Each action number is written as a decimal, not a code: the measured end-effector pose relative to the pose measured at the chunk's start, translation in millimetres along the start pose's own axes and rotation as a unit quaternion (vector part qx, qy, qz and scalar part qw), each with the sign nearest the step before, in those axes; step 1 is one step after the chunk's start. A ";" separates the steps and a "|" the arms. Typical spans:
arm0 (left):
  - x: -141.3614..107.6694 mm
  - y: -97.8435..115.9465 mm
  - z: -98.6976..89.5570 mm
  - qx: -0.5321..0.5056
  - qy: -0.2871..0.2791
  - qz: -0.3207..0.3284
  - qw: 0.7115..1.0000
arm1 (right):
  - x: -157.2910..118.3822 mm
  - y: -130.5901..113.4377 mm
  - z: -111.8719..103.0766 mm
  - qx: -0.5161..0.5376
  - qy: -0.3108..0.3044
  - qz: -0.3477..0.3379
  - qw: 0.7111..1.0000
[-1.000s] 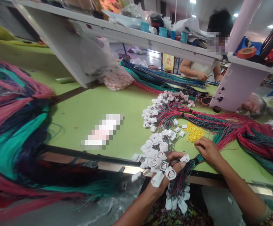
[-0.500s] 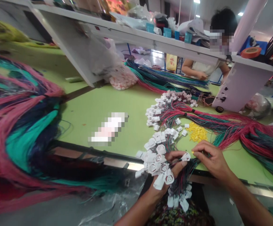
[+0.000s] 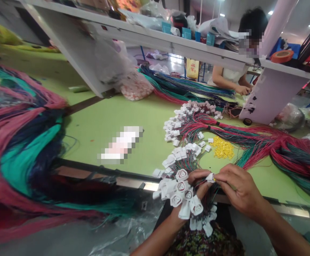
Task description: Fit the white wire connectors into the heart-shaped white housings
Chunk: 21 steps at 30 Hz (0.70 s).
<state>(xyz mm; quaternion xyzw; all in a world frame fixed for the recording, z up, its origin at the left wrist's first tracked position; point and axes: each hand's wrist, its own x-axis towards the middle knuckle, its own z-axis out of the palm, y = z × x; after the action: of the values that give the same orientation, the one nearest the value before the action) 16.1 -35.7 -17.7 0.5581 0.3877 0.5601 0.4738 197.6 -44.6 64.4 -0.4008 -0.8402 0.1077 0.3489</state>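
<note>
Clock centred on the white connector [image 3: 210, 177], twelve pointing away from the wearer. Left hand [image 3: 202, 190], at eight to nine: thumb and forefinger pinching that connector, its mouth turned toward three. Right hand [image 3: 241, 188], at three to four: thumb and forefinger closed on a yellow piece [image 3: 214, 180], a mere speck showing at the connector's mouth; cannot tell how far in it sits. Fingertips of both hands nearly meeting there. Cluster of connectors [image 3: 182, 186] at eight to nine, over the left hand and wrist. More connectors hang at six, below the hand. Pile of yellow pieces [image 3: 222, 147] at one, on the green tabletop [image 3: 149, 142]. Pink-and-green wire bundle [image 3: 280, 142] at two. Larger wire heap [image 3: 34, 135] at nine, well apart.
</note>
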 end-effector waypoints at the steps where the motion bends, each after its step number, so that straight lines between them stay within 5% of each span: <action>1: -0.5 -1.1 -0.1 0.003 0.000 0.003 1.000 | 0.6 -0.2 0.0 0.015 0.000 0.006 1.000; 8: 0.4 -3.5 -0.9 0.013 0.003 0.021 1.000 | 2.2 6.5 7.3 0.171 0.010 0.135 0.976; 14: 0.5 -10.3 -0.6 0.030 -0.004 0.070 0.997 | 0.9 14.4 16.6 0.366 -0.003 0.289 0.885; 21: 5.1 -19.6 -2.4 0.064 -0.016 0.129 0.989 | 1.1 16.6 22.3 0.431 0.016 0.322 0.843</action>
<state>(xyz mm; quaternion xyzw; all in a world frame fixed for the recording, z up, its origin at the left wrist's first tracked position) 16.0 -25.6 -35.5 0.6418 0.3396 0.5813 0.3672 192.0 -30.7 40.9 -0.4596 -0.5273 0.5586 0.4457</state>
